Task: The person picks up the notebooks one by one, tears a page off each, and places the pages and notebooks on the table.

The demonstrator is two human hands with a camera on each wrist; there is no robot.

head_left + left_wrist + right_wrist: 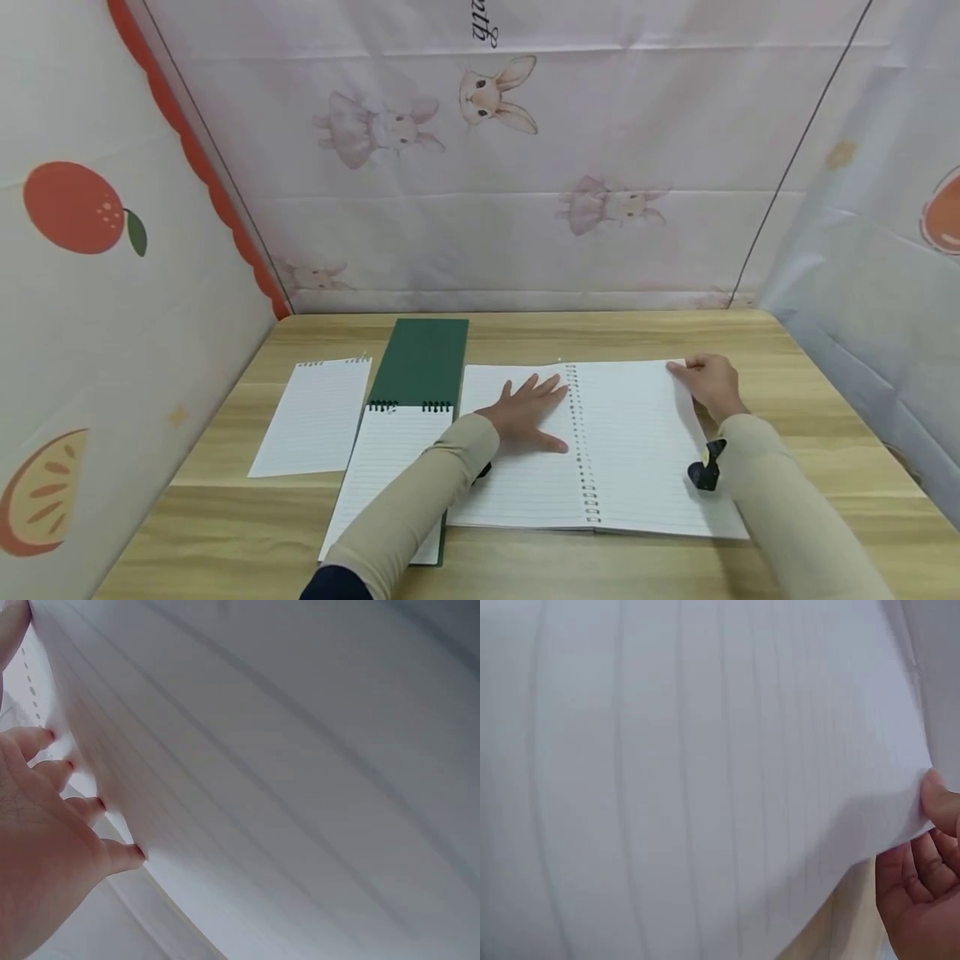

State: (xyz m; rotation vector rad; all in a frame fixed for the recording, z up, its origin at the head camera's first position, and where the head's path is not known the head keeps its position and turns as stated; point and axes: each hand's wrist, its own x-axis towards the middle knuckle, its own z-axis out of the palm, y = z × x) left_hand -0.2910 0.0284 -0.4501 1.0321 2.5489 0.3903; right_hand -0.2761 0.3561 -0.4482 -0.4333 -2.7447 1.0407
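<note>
Wooden table (750, 333) before us bears our open spiral notebook (637, 442), a green-covered notepad (420, 367) and a loose lined sheet (315, 417), while our left hand (528, 412) presses flat, fingers spread, and our right hand (708, 383) pinches the right page's far corner.

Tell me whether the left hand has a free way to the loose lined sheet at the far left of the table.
Probably yes. The left hand lies flat on the open notebook. Between it and the loose sheet lies only the flat green notepad, low enough to pass over, and nothing covers the sheet.
</note>
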